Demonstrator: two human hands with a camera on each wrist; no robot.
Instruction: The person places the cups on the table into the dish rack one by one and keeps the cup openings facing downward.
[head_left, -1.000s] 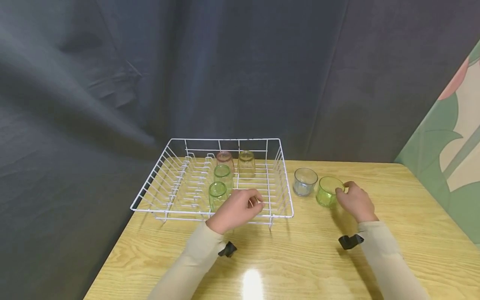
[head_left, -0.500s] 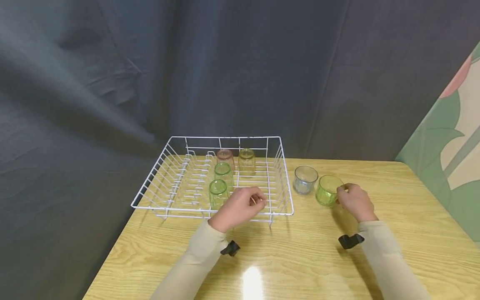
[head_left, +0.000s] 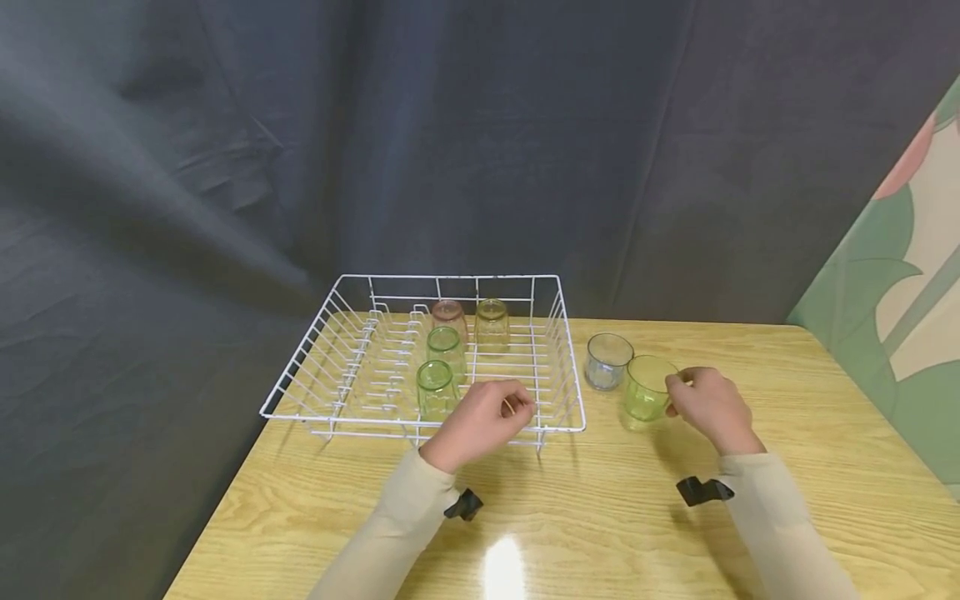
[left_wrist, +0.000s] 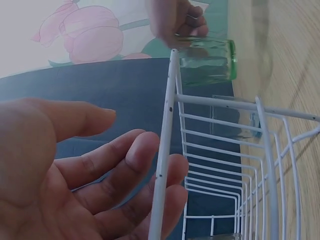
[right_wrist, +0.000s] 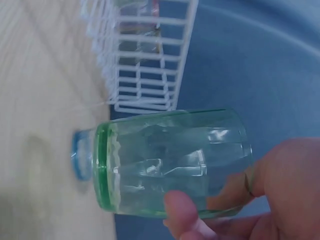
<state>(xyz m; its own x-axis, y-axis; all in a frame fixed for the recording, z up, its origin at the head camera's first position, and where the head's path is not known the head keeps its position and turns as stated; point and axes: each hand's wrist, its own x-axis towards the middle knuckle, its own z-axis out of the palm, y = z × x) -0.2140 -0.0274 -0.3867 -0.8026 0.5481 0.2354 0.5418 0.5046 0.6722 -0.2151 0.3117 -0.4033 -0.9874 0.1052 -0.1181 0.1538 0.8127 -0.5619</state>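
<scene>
My right hand [head_left: 708,407] pinches the upright green glass [head_left: 645,396] at its three-o'clock side; a bluish glass [head_left: 608,364] stands at its ten. At its nine, my left hand [head_left: 480,419] hangs loosely curled, holding nothing, by the white rack [head_left: 450,277].

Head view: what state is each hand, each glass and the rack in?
White rack: on the table, partly filled
Pink glass: upside down, in rack
Amber glass: upside down, in rack
Rear green glass: upside down, in rack
Front green glass: upside down, in rack
Blue-grey glass: mouth up, on the table
Yellow-green glass: mouth up, held off the table
Right hand: pinching the yellow-green glass
Left hand: holding nothing, fingers loosely curled
</scene>
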